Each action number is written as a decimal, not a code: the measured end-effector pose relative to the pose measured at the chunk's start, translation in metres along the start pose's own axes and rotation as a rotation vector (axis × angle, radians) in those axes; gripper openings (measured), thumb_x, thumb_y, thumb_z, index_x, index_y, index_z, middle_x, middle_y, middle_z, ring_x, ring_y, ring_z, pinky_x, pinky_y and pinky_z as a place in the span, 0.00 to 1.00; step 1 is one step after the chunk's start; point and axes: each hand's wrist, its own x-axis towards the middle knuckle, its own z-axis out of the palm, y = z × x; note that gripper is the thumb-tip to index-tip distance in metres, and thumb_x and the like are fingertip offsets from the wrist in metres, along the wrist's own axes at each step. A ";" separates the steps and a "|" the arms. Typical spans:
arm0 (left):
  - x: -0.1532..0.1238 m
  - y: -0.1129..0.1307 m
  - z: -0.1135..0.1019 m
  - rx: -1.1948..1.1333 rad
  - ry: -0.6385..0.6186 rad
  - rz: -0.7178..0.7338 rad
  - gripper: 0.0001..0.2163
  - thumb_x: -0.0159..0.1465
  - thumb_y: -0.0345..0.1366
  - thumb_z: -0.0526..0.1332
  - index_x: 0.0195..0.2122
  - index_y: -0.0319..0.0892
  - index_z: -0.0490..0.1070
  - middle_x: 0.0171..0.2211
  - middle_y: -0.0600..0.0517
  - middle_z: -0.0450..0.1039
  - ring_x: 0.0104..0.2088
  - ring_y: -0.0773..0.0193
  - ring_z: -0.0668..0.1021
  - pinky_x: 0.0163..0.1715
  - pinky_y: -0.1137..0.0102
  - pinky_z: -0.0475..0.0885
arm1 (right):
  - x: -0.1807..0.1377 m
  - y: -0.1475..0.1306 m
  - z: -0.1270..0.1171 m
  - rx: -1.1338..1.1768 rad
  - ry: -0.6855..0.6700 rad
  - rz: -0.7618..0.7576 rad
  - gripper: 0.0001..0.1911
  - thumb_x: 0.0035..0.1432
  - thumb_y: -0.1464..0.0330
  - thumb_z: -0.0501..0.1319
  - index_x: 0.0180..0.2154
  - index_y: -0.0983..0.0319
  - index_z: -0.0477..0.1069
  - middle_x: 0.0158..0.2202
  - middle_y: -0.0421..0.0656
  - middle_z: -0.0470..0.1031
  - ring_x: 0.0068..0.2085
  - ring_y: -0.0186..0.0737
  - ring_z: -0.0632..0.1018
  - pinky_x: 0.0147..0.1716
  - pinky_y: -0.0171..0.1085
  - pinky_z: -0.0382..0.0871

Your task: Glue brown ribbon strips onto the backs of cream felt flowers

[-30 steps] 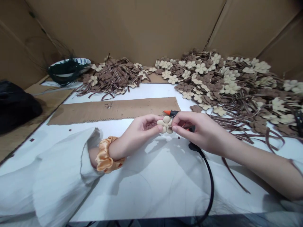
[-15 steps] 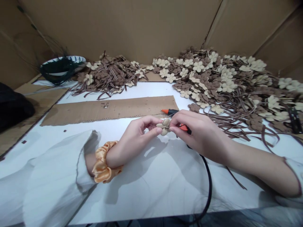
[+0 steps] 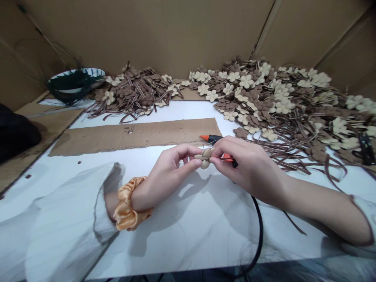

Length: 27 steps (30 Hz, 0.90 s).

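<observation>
Left hand (image 3: 172,166) and right hand (image 3: 246,164) pinching cream flower (image 3: 205,158), glue gun (image 3: 216,140) behind

Cream felt flower (image 3: 205,158), orange-tipped black glue gun (image 3: 214,138), orange satin scrunchie (image 3: 128,203), brown cardboard strip (image 3: 135,135), white table (image 3: 205,227)

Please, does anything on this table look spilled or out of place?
Loose brown ribbons spill from the right flower pile onto the white table; one runs under the right forearm. Otherwise nothing stands out: the left hand and right hand pinch one cream flower.
</observation>
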 end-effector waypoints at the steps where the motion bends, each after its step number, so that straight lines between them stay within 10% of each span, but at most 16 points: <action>1: 0.000 0.000 0.000 -0.006 -0.001 0.001 0.08 0.60 0.35 0.59 0.36 0.36 0.72 0.39 0.46 0.75 0.39 0.61 0.74 0.39 0.69 0.68 | 0.000 0.000 0.000 -0.002 0.009 -0.004 0.05 0.55 0.78 0.57 0.28 0.66 0.67 0.29 0.45 0.72 0.32 0.38 0.72 0.32 0.35 0.64; 14: -0.001 -0.001 0.002 -0.067 0.007 0.005 0.06 0.59 0.34 0.61 0.35 0.37 0.72 0.36 0.48 0.75 0.37 0.62 0.75 0.40 0.68 0.67 | 0.000 -0.003 0.001 -0.039 0.046 0.034 0.06 0.53 0.77 0.59 0.27 0.64 0.64 0.28 0.42 0.72 0.29 0.35 0.72 0.29 0.33 0.63; 20: -0.001 -0.001 0.002 -0.091 0.005 -0.007 0.06 0.59 0.34 0.61 0.35 0.37 0.72 0.37 0.48 0.75 0.38 0.61 0.75 0.40 0.68 0.68 | -0.001 -0.003 0.000 0.036 0.013 0.127 0.13 0.55 0.72 0.59 0.44 0.65 0.64 0.33 0.43 0.75 0.33 0.36 0.74 0.31 0.32 0.65; 27: -0.002 0.000 0.002 -0.092 -0.014 -0.008 0.07 0.60 0.34 0.60 0.38 0.37 0.72 0.42 0.46 0.75 0.41 0.60 0.75 0.40 0.68 0.68 | 0.003 -0.003 -0.002 0.078 -0.001 0.105 0.03 0.54 0.74 0.58 0.33 0.63 0.70 0.31 0.40 0.76 0.30 0.33 0.72 0.30 0.31 0.63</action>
